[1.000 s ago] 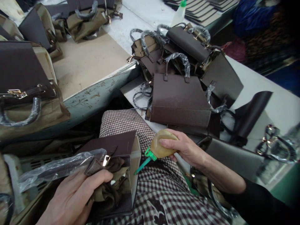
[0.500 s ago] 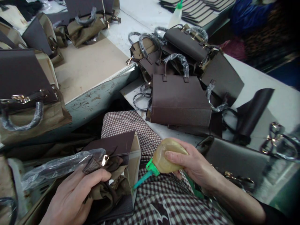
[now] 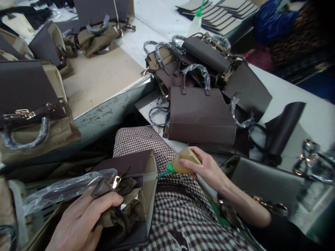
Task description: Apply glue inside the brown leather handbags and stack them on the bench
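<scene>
On my lap, over a checked apron [image 3: 183,209], lies a dark brown handbag [image 3: 128,162] with its pale inner side panel facing right. My left hand [image 3: 86,212] is closed on the bag's bunched olive lining [image 3: 123,216], beside a small gold clasp. My right hand [image 3: 199,164] grips a squeeze bottle [image 3: 184,160] of yellowish glue, tilted with its green nozzle pointing left and down. The nozzle tip is at the edge of the bag's side panel, seemingly touching it. A plastic-wrapped handle [image 3: 70,184] sticks out left of the bag.
Brown handbags [image 3: 201,115] with plastic-wrapped handles are piled on the right table. More unfinished bags [image 3: 23,87] stand on the left table. Another glue bottle [image 3: 195,24] and stacked flat panels [image 3: 217,15] are at the back. A bag [image 3: 264,177] lies beside my right arm.
My right hand has moved the glue bottle up and away from me, so its nozzle tip shifted along the panel edge toward the upper corner. My left hand stays on the lining.
</scene>
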Tool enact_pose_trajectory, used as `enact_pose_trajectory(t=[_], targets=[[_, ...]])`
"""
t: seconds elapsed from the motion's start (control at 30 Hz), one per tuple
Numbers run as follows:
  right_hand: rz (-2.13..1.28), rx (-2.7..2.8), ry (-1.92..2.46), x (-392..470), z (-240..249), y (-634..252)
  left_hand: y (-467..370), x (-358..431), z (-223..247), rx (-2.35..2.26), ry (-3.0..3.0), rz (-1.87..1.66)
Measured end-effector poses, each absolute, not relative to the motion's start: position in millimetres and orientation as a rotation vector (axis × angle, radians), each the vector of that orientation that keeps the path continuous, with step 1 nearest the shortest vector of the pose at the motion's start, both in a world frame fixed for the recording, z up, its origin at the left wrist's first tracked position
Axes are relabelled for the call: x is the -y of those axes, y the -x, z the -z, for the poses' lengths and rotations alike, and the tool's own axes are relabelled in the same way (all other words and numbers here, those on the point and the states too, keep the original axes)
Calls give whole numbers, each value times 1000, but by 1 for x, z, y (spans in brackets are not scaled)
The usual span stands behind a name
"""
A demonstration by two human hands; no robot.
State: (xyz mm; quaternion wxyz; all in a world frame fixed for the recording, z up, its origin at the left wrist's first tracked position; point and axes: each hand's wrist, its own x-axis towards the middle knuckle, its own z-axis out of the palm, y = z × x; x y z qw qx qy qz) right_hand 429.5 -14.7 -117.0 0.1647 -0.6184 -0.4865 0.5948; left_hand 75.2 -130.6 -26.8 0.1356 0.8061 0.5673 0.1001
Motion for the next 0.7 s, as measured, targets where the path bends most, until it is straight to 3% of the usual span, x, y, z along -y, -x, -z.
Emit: enact_pose_trajectory(t=[0.17, 0.4, 0.53, 0.7], targets=[[-1510, 1576, 1709, 14, 112, -431, -79, 124, 24, -1622, -2333, -328], [-2089, 732, 1229, 14, 102, -440, -78, 111, 23, -1622, -2362, -354], [-2078, 292, 1082, 17, 96, -428, -70, 92, 21, -1691, -2413, -370], [-1978, 112, 954, 8, 83, -413, -40, 62, 5, -2159, -2501, -560]])
